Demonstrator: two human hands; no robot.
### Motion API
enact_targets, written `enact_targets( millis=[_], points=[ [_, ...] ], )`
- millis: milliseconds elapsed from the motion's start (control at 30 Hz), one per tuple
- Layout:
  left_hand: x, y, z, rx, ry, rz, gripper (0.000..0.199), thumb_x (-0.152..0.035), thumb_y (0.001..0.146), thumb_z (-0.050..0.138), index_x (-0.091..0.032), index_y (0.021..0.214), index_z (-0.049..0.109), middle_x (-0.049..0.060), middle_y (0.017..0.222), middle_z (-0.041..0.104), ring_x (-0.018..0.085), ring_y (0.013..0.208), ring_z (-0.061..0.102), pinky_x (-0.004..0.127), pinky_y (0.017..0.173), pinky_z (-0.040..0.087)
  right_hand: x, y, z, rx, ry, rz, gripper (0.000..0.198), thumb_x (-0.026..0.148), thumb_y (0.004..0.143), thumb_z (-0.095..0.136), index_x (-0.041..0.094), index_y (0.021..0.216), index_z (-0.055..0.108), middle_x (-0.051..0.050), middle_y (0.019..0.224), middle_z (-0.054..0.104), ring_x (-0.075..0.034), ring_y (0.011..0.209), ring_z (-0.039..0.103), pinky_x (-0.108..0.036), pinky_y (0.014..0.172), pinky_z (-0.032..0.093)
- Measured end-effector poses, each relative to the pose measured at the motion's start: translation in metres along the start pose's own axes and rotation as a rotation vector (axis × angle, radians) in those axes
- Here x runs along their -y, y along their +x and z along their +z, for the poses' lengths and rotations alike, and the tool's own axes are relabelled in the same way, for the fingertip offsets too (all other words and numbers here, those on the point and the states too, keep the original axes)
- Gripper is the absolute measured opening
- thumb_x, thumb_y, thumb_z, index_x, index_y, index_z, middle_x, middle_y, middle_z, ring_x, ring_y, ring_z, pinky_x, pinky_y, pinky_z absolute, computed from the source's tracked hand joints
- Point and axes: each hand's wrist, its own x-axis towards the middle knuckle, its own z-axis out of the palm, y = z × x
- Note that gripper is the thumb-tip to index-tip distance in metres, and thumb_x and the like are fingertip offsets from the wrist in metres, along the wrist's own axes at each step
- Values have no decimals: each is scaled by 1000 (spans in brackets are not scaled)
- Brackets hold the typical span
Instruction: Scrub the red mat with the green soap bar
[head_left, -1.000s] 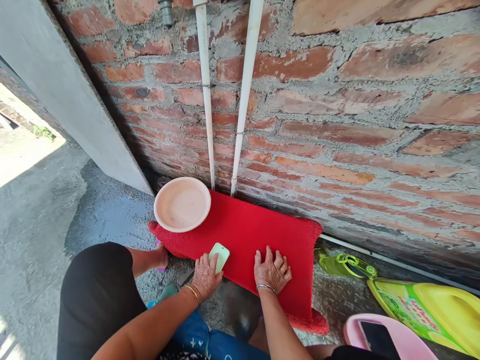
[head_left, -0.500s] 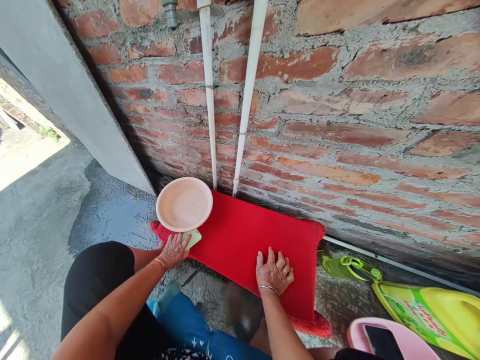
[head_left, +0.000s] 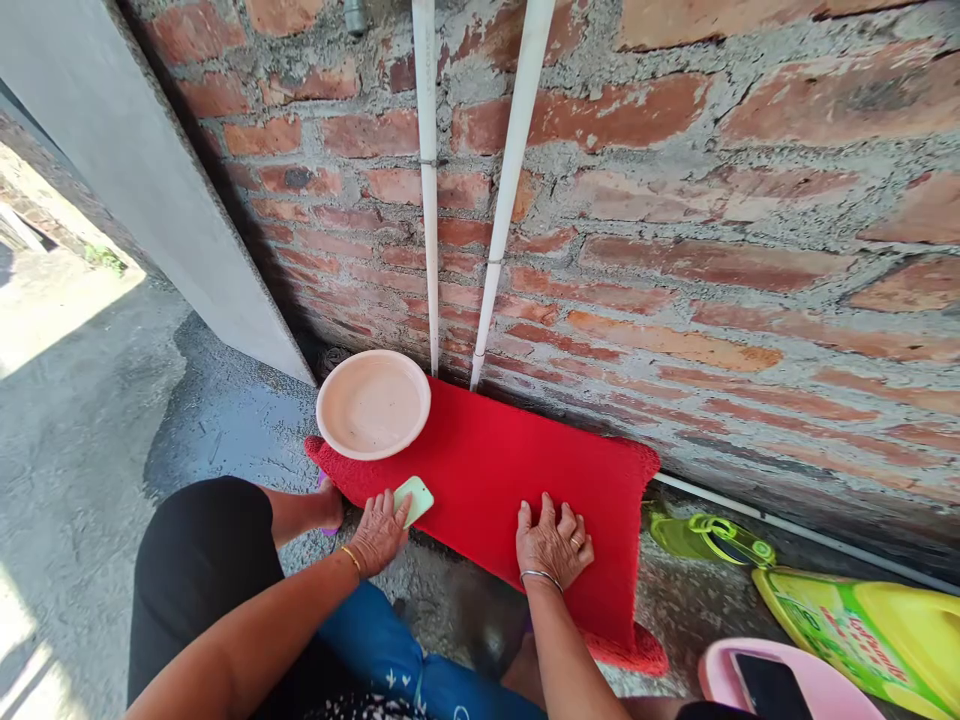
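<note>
A red mat [head_left: 487, 450] with shaggy edges lies smooth side up over a low support that it hides. My left hand [head_left: 380, 533] is closed around a flat, pale green block [head_left: 415, 500] with rounded corners and a small hole at one corner. The block is over the mat's near edge; its underside is hidden. Spread fingers of my right hand [head_left: 553, 545] lie flat on the mat's right half, holding nothing. On the mat's left end sits a shallow pale pink basin [head_left: 373, 405].
A brick wall [head_left: 637, 260] with two white pipes [head_left: 502, 200] rises behind the mat. At the right are a green brush-like item [head_left: 705, 538], a yellow detergent bottle [head_left: 862, 630], and a pink stool or tub [head_left: 720, 665] bearing a phone [head_left: 769, 685]. A grey slab [head_left: 172, 190] leans left.
My left hand has moved right and slightly down with the pale green block, away from the basin. The right hand stays on the mat. The view has shifted slightly.
</note>
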Motion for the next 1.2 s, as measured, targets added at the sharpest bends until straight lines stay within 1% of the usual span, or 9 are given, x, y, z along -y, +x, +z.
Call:
enact_targets(
  millis=[133, 300, 367, 600, 700, 833, 900, 1133, 1200],
  points=[
    [-21, -1, 2, -100, -42, 66, 58, -39, 87, 52, -25, 142, 41, 17, 129, 56, 29, 114, 54, 48, 96, 40, 0, 0, 0, 2, -19, -11, 44, 45, 88, 48, 16, 115, 67, -18, 123, 56, -34, 121, 44, -52, 97, 30],
    [-7, 20, -7, -191, -14, -248, 51, -37, 86, 54, -19, 134, 51, 15, 111, 61, 26, 97, 59, 40, 82, 47, 0, 0, -1, 14, -28, 7, 45, 48, 89, 45, 19, 114, 67, -15, 124, 57, -33, 122, 44, -51, 99, 29],
    [-15, 23, -6, -196, -24, -293, 51, -37, 84, 56, -18, 132, 53, 14, 108, 61, 25, 92, 59, 39, 78, 47, 1, 0, -2, 15, -36, 5, 46, 49, 90, 44, 18, 115, 67, -15, 123, 58, -33, 122, 44, -50, 99, 29],
    [-84, 19, 1, -202, -135, -110, 55, -42, 82, 57, -24, 133, 51, 12, 115, 58, 26, 102, 56, 43, 86, 46, 1, 0, -2, -11, -36, -1, 45, 49, 90, 45, 18, 114, 67, -16, 122, 59, -33, 121, 45, -50, 99, 29],
    [-70, 37, -15, -186, -174, -175, 54, -41, 84, 55, -23, 134, 49, 12, 111, 58, 25, 98, 57, 40, 84, 47, 0, -1, -1, -26, -40, -12, 45, 48, 89, 45, 17, 114, 67, -16, 121, 59, -33, 120, 46, -50, 99, 29],
    [-35, 66, -35, -126, -177, -404, 51, -39, 86, 52, -19, 133, 50, 13, 102, 58, 24, 89, 57, 35, 75, 47, 0, -1, -1, -18, -46, -15, 44, 47, 89, 46, 16, 114, 67, -17, 122, 59, -34, 120, 46, -51, 98, 30],
    [-35, 73, -38, -108, -168, -457, 51, -39, 86, 52, -17, 132, 51, 13, 102, 57, 25, 90, 57, 35, 75, 46, 0, -1, -1, -14, -45, -13, 44, 46, 89, 47, 17, 114, 67, -17, 122, 59, -33, 120, 46, -51, 98, 30],
    [-114, 56, -22, -98, -229, -167, 57, -42, 81, 60, -24, 134, 50, 12, 116, 55, 25, 101, 54, 40, 86, 45, 1, 0, -4, 32, -43, 1, 43, 45, 89, 48, 17, 117, 66, -17, 124, 57, -34, 122, 44, -52, 98, 31],
    [-121, 57, -25, -106, -245, -123, 58, -44, 80, 60, -25, 133, 51, 12, 117, 55, 25, 101, 54, 41, 87, 44, 1, -1, -4, 66, -38, 9, 43, 44, 89, 48, 18, 118, 65, -18, 126, 56, -34, 124, 43, -53, 97, 31]
  ],
)
